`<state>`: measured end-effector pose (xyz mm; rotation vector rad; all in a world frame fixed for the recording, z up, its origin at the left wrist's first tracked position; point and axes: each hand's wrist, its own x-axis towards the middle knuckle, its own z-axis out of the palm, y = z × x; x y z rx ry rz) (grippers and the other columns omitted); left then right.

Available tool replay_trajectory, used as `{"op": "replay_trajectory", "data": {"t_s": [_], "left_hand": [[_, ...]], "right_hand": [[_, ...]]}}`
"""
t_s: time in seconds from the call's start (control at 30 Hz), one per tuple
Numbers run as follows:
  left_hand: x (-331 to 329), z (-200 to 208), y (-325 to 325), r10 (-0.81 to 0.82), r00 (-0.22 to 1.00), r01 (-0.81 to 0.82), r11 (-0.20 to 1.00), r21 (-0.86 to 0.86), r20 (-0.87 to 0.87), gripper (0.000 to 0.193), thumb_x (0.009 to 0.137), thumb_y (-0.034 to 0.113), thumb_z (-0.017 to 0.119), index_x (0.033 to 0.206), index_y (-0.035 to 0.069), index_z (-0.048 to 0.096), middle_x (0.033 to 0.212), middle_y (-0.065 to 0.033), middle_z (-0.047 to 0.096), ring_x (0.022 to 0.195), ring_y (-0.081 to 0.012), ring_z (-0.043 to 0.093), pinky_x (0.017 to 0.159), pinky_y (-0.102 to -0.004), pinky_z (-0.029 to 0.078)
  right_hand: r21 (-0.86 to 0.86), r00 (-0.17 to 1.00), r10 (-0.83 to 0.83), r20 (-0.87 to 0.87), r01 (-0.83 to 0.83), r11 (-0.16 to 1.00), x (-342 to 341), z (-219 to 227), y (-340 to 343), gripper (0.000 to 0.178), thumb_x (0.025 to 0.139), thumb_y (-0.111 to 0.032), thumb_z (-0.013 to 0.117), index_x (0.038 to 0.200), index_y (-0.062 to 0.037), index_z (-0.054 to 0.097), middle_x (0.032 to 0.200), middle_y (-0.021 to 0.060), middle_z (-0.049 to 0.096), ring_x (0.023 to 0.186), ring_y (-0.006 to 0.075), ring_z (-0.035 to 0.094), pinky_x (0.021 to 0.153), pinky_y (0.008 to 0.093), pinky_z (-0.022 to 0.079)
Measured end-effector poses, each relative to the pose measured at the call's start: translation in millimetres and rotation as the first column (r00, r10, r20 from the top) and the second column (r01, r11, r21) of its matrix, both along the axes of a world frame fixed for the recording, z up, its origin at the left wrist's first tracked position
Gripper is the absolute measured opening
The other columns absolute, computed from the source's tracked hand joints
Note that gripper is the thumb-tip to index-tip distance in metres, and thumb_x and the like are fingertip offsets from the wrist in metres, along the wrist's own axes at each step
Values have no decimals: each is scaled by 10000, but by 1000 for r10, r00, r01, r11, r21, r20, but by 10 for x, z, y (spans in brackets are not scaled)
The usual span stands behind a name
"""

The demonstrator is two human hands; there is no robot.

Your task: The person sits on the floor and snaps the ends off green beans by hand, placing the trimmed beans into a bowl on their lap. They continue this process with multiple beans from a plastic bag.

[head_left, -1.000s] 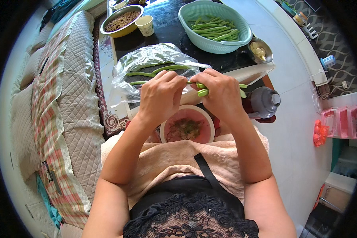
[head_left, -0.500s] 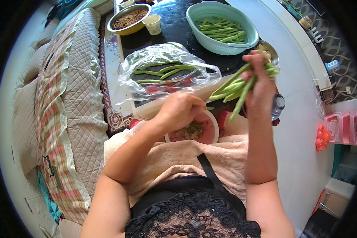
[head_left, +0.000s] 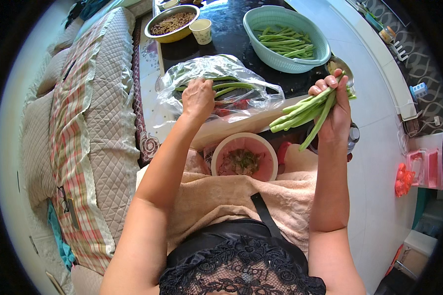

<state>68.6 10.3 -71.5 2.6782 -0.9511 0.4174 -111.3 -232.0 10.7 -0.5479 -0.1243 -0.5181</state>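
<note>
Beans (head_left: 300,112) lie bunched in your right hand (head_left: 335,110), gripped firmly, toward two o'clock. Your left hand (head_left: 199,100), at eleven, curls over a clear bag (head_left: 221,65) with other pods (head_left: 234,86); I can't tell whether it pinches one. At five o'clock from the bag sits a pink basin (head_left: 267,161) of scraps (head_left: 242,161). A blue-green colander (head_left: 285,63) of beans stands at one, a yellow bowl (head_left: 174,37) farther out at eleven.
</note>
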Motion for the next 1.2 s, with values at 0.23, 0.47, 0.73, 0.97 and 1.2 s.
{"op": "replay_trajectory", "data": {"t_s": [0.23,0.47,0.73,0.97,1.2], "left_hand": [[77,12,-82,121,988,-104,980,167,-96,103,805,165,670,879,114,720,868,-113,680,893,-294,645,794,-412,505],[-373,709,86,-89,988,124,939,-321,122,86,814,143,700,871,80,710,846,-95,692,787,-260,646,720,-360,508],[-677,1230,180,-165,897,357,819,-450,410,137,751,47,764,869,75,700,783,-52,680,699,-187,626,639,-299,503],[-913,1370,144,-280,902,421,735,-531,328,127,716,57,786,777,66,676,729,-49,658,637,-205,608,601,-305,483],[-1122,1240,27,-551,765,-64,451,-890,-334,150,720,52,798,844,23,720,724,-76,674,629,-161,629,583,-254,481]], "right_hand": [[7,984,-138,-109,140,990,14,158,182,270,966,-309,550,1113,-82,554,794,3,550,683,108,520,706,287,519],[-377,951,-265,-157,190,906,-28,214,278,207,898,-170,681,1057,-59,607,699,-18,549,562,47,496,524,201,446],[-958,855,-514,63,196,210,11,224,667,254,744,-72,797,982,-72,708,914,45,708,817,124,656,709,255,522],[-944,837,-470,280,330,25,92,263,780,296,728,-91,797,1008,-90,704,944,81,705,833,212,687,705,303,546],[-923,825,-440,356,383,-29,18,266,933,284,722,-88,784,989,-89,686,899,96,706,787,252,698,665,329,557]]}}
